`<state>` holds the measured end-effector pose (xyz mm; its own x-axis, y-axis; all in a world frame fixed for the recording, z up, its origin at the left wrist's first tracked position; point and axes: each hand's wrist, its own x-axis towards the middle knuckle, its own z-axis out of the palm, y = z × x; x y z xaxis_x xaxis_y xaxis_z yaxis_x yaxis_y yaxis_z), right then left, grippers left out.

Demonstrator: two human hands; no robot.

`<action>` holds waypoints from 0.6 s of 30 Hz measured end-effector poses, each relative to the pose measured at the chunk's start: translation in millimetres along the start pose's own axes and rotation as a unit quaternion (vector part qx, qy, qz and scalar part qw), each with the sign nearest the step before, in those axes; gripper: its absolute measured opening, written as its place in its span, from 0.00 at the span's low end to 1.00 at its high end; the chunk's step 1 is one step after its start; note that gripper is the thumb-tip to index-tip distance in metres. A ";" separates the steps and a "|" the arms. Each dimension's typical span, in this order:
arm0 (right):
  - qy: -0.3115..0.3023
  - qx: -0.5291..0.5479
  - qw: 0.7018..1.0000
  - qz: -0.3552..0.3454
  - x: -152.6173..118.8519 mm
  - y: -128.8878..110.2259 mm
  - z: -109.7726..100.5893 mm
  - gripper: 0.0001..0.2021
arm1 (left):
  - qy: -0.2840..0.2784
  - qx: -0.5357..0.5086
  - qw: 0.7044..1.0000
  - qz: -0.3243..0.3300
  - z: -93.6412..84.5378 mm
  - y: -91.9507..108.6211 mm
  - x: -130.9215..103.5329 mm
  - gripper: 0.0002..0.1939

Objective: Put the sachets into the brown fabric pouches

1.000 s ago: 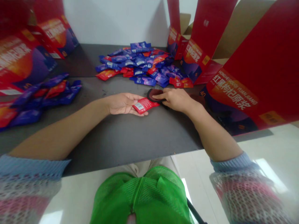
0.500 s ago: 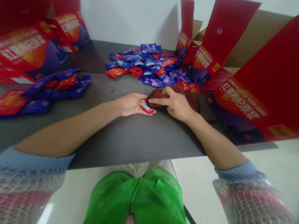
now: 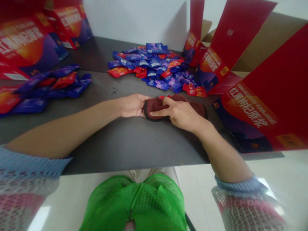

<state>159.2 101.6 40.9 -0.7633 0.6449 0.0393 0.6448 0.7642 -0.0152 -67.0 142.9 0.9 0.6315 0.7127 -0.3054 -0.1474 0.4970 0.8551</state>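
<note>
My right hand point(image 3: 180, 115) grips a folded brown cloth with black edging point(image 3: 156, 109) and presses it leftward over my left hand. Under the cloth, my left hand point(image 3: 133, 106) holds a red sachet point(image 3: 164, 97), of which only a bit of the far edge shows. The left fingertips are covered by the cloth. Just beyond the hands lies a heap of blue and red sachets point(image 3: 154, 64) on the dark grey table point(image 3: 134, 144). One red sachet point(image 3: 194, 90) lies at the heap's right end, close to the cloth.
A smaller pile of blue and red sachets point(image 3: 48, 86) lies at the left. Red printed boxes stand behind it, one large box point(image 3: 26, 45) nearest. On the right are several open boxes with raised flaps, the closest box point(image 3: 260, 118) near my right forearm. A white wall point(image 3: 134, 19) rises behind.
The cloth has slid left and toward me, covering the sachet whose label was showing in my left hand. My right hand moved with it. The camera view has shifted slightly.
</note>
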 end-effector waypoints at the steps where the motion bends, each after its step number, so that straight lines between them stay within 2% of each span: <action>1: -0.002 0.004 1.000 -0.001 -1.5 2.6 -1.9 0.25 | -0.013 -0.003 1.000 -0.002 -2.6 -0.2 -0.3 0.21; 7: -0.004 -0.009 0.998 0.066 -8.3 24.6 -8.5 0.23 | -0.062 0.001 0.998 -0.011 -16.9 -3.2 -1.0 0.19; 12: -0.006 -0.066 0.987 0.144 -8.9 49.5 -2.1 0.23 | -0.085 0.004 0.996 0.002 -17.6 -3.9 -1.3 0.20; 15: 0.031 -0.079 0.985 0.152 -7.9 47.2 -2.6 0.23 | -0.061 0.005 0.998 -0.003 -13.8 -2.0 -1.9 0.21; 18: 0.096 -0.047 0.987 0.119 -5.9 30.1 -6.6 0.27 | -0.024 0.004 1.000 -0.010 -8.0 0.4 -1.9 0.20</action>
<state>183.4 120.7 46.8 -0.5742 0.7845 0.2342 0.8125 0.5812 0.0450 -74.4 145.7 -1.5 0.6695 0.6785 -0.3025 -0.1277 0.5063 0.8528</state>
